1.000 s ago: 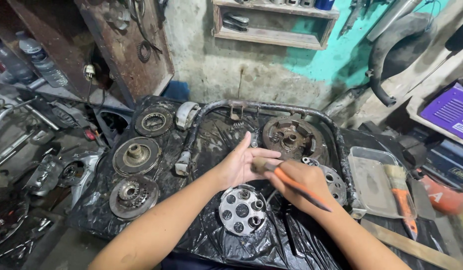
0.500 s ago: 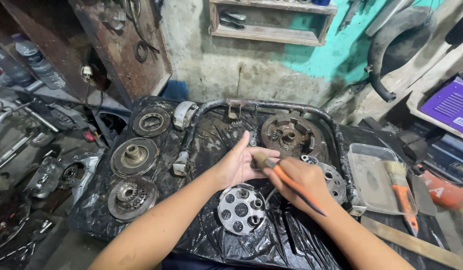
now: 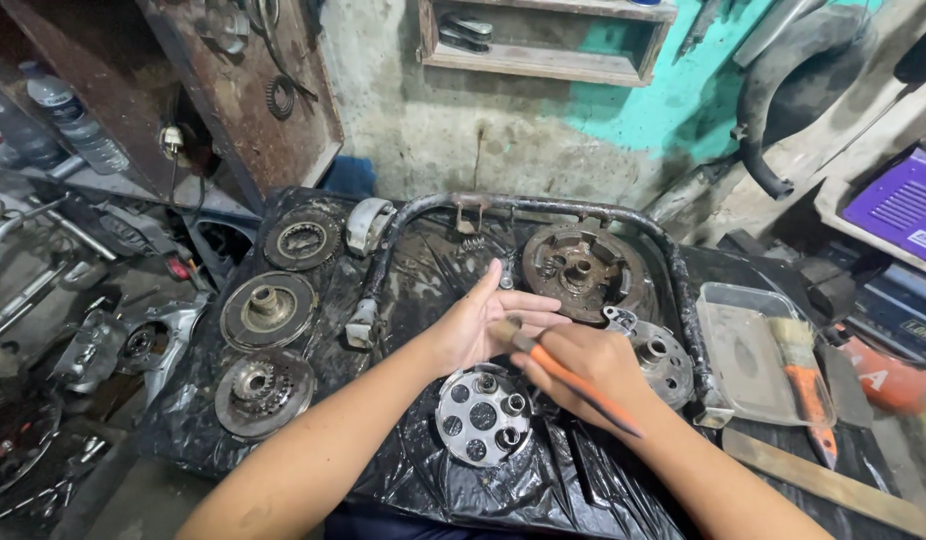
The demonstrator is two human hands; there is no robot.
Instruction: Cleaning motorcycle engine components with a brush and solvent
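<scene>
orange brush (image 3: pixel 573 380) sits pinched in the right hand (image 3: pixel 593 370), bristle end at the open palm of the left hand (image 3: pixel 483 325), just as half a second ago; only the view has drifted a little, so the brushing at the palm looks unfinished. the left grip is wide, fingers spread, holding nothing. below both hands a silver hub (image 3: pixel 483 415) with round holes lies on the black plastic over the surface (image 3: pixel 403 470). to the right a clear tray (image 3: pixel 748 345) holds a second brush (image 3: pixel 803 375), orange-handled. rusty discs (image 3: pixel 268 310) lie at left.
</scene>
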